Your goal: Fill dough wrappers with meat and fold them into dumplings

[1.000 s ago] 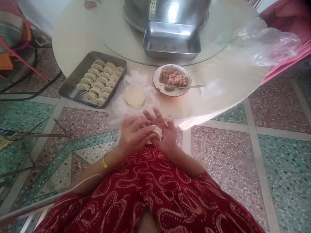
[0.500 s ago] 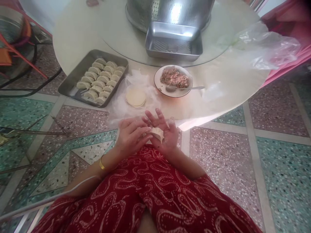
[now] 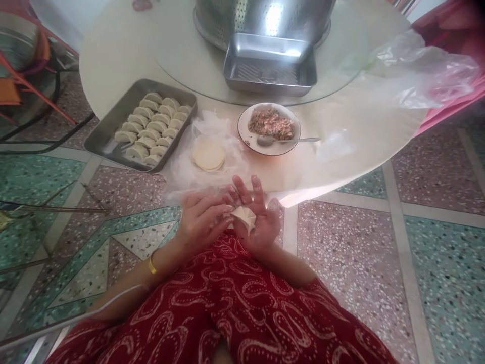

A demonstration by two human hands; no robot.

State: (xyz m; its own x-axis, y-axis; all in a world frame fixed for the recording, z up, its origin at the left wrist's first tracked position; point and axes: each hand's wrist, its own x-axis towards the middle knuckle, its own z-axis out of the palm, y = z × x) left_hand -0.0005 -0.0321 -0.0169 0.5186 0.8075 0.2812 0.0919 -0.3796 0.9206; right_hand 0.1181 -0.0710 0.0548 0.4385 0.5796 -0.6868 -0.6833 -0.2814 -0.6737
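A pleated dumpling (image 3: 244, 217) lies across the open palm and finger bases of my right hand (image 3: 263, 225), which faces up with its fingertips stretched out. From the left, my left hand (image 3: 204, 220) pinches the dumpling's near-left edge with thumb and fingertips. White flour dusts the fingers of my right hand. Just beyond my hands, a stack of round dumpling wrappers (image 3: 209, 153) sits on a crumpled plastic bag (image 3: 182, 172). A white plate (image 3: 248, 144) of minced filling (image 3: 273, 123) stands to the right of the wrappers, with a spoon (image 3: 267, 140) resting in it.
At the table's left, a metal tray (image 3: 94, 139) holds rows of folded dumplings (image 3: 149, 132). An unfilled metal pan (image 3: 269, 83) stands on the glass turntable (image 3: 178, 55) before a large perforated colander (image 3: 261, 20). A clear plastic bag (image 3: 435, 76) lies at the right edge.
Both hands stay around the dumpling, which now shows more of its pleated side. My right fingers are slightly more spread. The whole view has shifted a little.
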